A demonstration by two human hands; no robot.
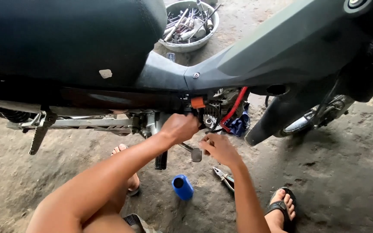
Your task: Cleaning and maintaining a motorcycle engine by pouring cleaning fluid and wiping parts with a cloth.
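Left hand [179,127] fisted at the motorcycle engine [212,113] — right hand [219,149] pinching something small — likely mid-fitting, needing steady alignment next.

One motorbike [247,60], two hands, two sandalled feet, one blue cylinder [182,187], one pair of pliers [223,176], one bowl [189,45] of tools.

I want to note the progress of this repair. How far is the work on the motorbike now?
Looks done: the engine under the frame is exposed, with a red hose showing. Pliers and a blue can lie set aside on the ground. In hand: the left hand reaches into the engine area, the right hand works just below it. Left: I cannot tell; the tool bowl stays out.
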